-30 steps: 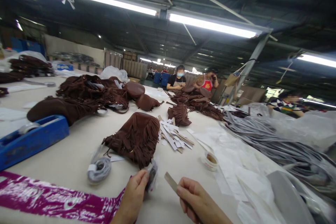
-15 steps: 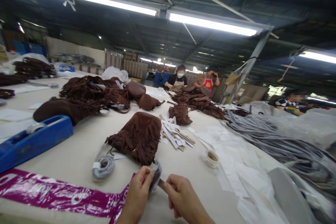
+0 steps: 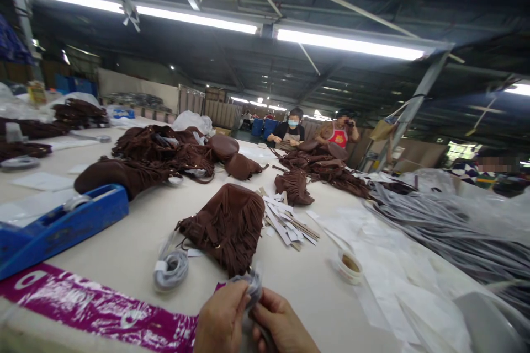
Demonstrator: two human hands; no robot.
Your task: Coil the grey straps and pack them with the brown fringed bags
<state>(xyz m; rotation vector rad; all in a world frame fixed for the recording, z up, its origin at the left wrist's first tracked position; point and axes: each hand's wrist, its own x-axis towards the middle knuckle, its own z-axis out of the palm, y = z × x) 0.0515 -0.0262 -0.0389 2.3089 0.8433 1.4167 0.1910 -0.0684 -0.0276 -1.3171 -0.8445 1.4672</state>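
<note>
Near the table's front edge, my left hand (image 3: pixel 221 317) is closed on a grey coiled strap (image 3: pixel 252 287) wrapped in clear film. My right hand (image 3: pixel 281 322) is closed beside it, pinching a dark flat strip (image 3: pixel 267 336) that runs below the coil. Just beyond both hands lies a brown fringed bag (image 3: pixel 229 220), its lower tip close to the coil. Another wrapped grey coil (image 3: pixel 171 269) rests on the table left of the bag.
A blue tape dispenser (image 3: pixel 62 226) and purple printed film (image 3: pixel 99 309) are at left. Brown bags (image 3: pixel 165 149) lie behind. Paper strips (image 3: pixel 285 220), a tape roll (image 3: pixel 349 266) and grey straps (image 3: pixel 439 231) are at right. Two people (image 3: pixel 290 132) are beyond the table.
My hands have come closer together around the coil, and the dark strip has turned downward. The whole scene has shifted slightly right in view.
</note>
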